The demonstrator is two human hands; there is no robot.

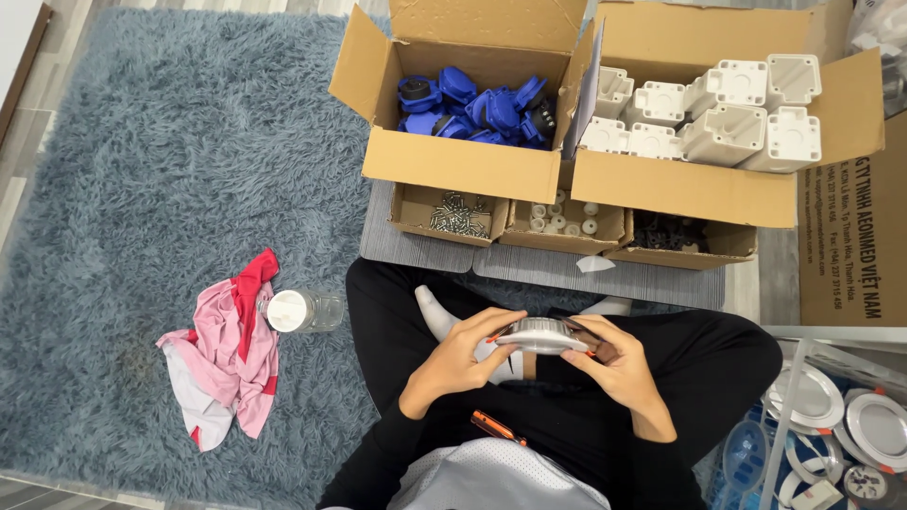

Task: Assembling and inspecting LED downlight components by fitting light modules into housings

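- Left hand (452, 364): I see its fingers (491, 326) curled over the near-left rim of the round lamp fitting (540, 335), clamped on it.
- Right hand (616, 364): its fingers (588, 331) close on the fitting's right edge, so both hands grip the same piece.
- Round lamp fitting: a shallow disc, white-silver, with a ribbed rim; small orange spring clips show at either side. It is held above my crossed legs in black trousers, just in front of my torso.
- Orange-handled tool (498, 428): lies on my lap, just below the hands, apart from them.
- Grey shaggy rug (170, 161): covers the floor to the left; on it lie a pink, red and white cloth (227, 354) and, touching it, a clear jar with a white lid (298, 310) on its side.
- Cardboard boxes ahead: one holds blue plastic parts (472, 109), the other white plastic blocks (718, 113).
- Small trays in front of them: screws (458, 215), small white pieces (564, 219), dark pieces (673, 231).
- Lower right: more round fittings (850, 416) in a bin.
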